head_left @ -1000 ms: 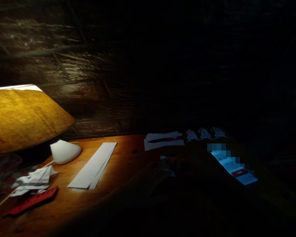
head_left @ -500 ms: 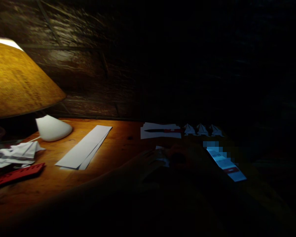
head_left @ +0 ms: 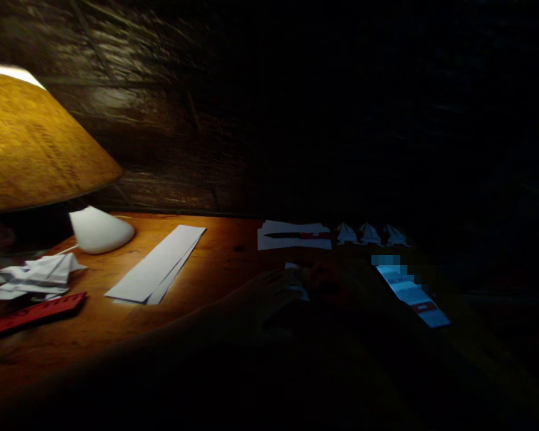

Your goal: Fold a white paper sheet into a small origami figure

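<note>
In deep shadow at mid-table, a small piece of folded white paper [head_left: 297, 280] lies between my two hands. My left hand [head_left: 269, 293] reaches in from the left, its fingers closed against the paper's left side. My right hand [head_left: 327, 280] is very dark; its bent fingers meet the paper's right edge. Behind them, a knife [head_left: 296, 235] with a dark blade and red handle rests on a stack of white paper pieces [head_left: 269, 244]. Three pointed folded paper figures [head_left: 347, 233] stand in a row to the right of the stack.
A lit lamp shade [head_left: 40, 143] and its white base [head_left: 101, 230] stand at the left. Near them are crumpled paper [head_left: 36, 276], a red notched strip [head_left: 36, 312] and two long paper strips [head_left: 157, 266]. A glowing blue screen [head_left: 411, 293], partly pixelated, is at the right. A dark wall [head_left: 139, 137] rises behind.
My right hand's fingers have come in closer to the folded paper, narrowing the gap. My left hand stays about where it was. The view has shifted slightly.
</note>
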### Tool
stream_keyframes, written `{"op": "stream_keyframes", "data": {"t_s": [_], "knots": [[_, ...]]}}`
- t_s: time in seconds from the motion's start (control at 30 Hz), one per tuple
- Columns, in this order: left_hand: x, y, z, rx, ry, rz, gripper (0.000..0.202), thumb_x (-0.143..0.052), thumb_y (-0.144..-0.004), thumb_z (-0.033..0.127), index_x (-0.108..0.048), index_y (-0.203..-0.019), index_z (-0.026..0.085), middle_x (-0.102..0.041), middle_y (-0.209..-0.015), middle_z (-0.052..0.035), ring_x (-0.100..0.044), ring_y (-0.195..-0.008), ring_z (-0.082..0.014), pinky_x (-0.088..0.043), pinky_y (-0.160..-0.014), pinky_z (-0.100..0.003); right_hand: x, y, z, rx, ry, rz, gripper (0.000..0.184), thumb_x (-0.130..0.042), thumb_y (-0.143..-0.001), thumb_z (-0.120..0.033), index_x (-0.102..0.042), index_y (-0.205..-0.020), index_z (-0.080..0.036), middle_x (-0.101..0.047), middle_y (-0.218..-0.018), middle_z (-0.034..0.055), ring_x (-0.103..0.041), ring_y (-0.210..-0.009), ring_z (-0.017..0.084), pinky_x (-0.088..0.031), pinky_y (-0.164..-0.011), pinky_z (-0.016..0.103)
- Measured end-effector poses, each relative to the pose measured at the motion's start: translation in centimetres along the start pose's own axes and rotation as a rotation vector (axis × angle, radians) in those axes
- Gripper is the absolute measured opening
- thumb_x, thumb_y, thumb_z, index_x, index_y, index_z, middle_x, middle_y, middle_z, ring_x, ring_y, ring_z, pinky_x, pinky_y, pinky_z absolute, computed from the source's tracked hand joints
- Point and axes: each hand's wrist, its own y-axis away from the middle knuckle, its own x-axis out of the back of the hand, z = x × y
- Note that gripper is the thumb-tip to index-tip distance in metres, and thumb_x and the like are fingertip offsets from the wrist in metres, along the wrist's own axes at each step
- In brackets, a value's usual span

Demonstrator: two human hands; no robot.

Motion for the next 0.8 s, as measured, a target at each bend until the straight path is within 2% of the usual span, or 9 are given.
{"op": "stream_keyframes", "data": {"t_s": [0.17, 0.3, 0.47, 0.67, 0.8], "knots": [[-0.1, 0.1, 0.0, -0.043, -0.075, 0.011, 0.069, -0.064, -0.093, 0.058, -0.051, -0.147, 0.018, -0.047, -0.156, -0.0200, -0.047, -0.141, -0.0429, -0.044, -0.115, -0.060, -0.3, -0.1, 0.3, 0.006, 0.005, 0.012, 0.013, -0.073, -0.088, -0.021, -0.074, -0.102, -0.022, -0.065, -0.117, 0.0064, -0.065, -0.103, 0.022, -0.053, -0.091, 0.039], [-0.1, 0.1, 0.0, -0.030, -0.079, 0.025, 0.069, -0.065, -0.093, 0.058, -0.051, -0.148, 0.020, -0.046, -0.156, -0.0181, -0.047, -0.141, -0.0414, -0.044, -0.116, -0.058, -1.3, -0.2, 1.7, 0.087, -0.076, 0.056, 0.010, -0.075, -0.087, -0.023, -0.074, -0.097, -0.022, -0.064, -0.114, 0.0059, -0.064, -0.102, 0.022, -0.053, -0.091, 0.039], [-0.3, 0.2, -0.1, -0.024, -0.069, 0.007, 0.071, -0.065, -0.092, 0.060, -0.050, -0.148, 0.019, -0.046, -0.155, -0.0185, -0.047, -0.139, -0.0406, -0.045, -0.115, -0.056, -1.4, -0.2, 1.8, 0.078, -0.060, 0.060, 0.012, -0.076, -0.089, -0.030, -0.073, -0.098, -0.023, -0.064, -0.114, 0.0065, -0.063, -0.102, 0.022, -0.052, -0.092, 0.041], [-0.4, 0.3, -0.4, 0.008, 0.002, -0.030, 0.071, -0.062, -0.093, 0.063, -0.049, -0.149, 0.022, -0.040, -0.162, -0.0157, -0.040, -0.146, -0.0407, -0.037, -0.121, -0.059, -0.8, -0.1, 0.8, 0.077, -0.044, 0.035, 0.013, -0.071, -0.091, -0.025, -0.072, -0.104, -0.024, -0.065, -0.117, 0.0058, -0.063, -0.104, 0.022, -0.051, -0.094, 0.041], [-0.5, 0.2, -0.6, 0.010, 0.005, -0.049, 0.068, -0.056, -0.097, 0.065, -0.049, -0.149, 0.021, -0.039, -0.162, -0.0160, -0.037, -0.149, -0.0405, -0.033, -0.123, -0.061, -1.4, -0.3, 1.4, 0.095, -0.103, 0.057, 0.005, -0.072, -0.090, -0.024, -0.070, -0.094, -0.022, -0.064, -0.112, 0.0061, -0.063, -0.101, 0.022, -0.052, -0.091, 0.040]]}}
